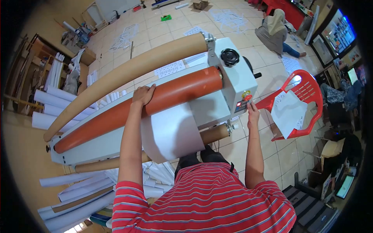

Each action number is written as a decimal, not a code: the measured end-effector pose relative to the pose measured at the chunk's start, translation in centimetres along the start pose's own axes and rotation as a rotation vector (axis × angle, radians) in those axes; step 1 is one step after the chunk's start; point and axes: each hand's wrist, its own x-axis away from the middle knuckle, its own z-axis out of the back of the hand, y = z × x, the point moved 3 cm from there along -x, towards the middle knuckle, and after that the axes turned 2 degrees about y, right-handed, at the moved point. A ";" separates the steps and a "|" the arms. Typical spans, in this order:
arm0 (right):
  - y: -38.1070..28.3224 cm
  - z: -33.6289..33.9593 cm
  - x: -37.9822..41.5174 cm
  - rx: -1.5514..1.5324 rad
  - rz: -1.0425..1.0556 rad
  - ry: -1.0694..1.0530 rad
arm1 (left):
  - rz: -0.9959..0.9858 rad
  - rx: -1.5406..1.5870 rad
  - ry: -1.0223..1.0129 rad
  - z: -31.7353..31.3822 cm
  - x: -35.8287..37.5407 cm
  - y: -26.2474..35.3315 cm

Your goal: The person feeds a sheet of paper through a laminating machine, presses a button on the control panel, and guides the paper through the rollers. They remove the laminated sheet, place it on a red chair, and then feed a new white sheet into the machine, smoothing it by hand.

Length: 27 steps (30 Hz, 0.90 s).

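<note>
A long roller machine with a red-orange roller [182, 88] stands in front of me. My left hand [143, 95] rests on top of that roller with its fingers lying flat. Below it, a white sheet [171, 130] comes out under the roller and curves down toward my legs. My right hand [252, 112] is at the control box [237, 77] on the machine's right end, its fingertips at the switches just below a red button [248, 97]. What those fingers press or pinch is too small to make out. A brown cardboard roll [136, 68] lies along the machine's far side.
A red plastic chair [311, 87] holding papers stands at the right. Further back a person [274, 31] sits on the tiled floor. White paper rolls [58, 99] are stacked at the left. A black knob [230, 57] tops the control box.
</note>
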 end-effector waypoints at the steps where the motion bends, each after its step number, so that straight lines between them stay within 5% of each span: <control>1: 0.1 0.0 0.0 -0.028 0.005 -0.030 | 0.020 -0.007 0.000 0.1 -0.1 -0.1; 27: 1.1 0.4 -0.8 -0.014 -0.042 -0.015 | 0.088 0.230 -0.346 -1.6 -4.7 -2.4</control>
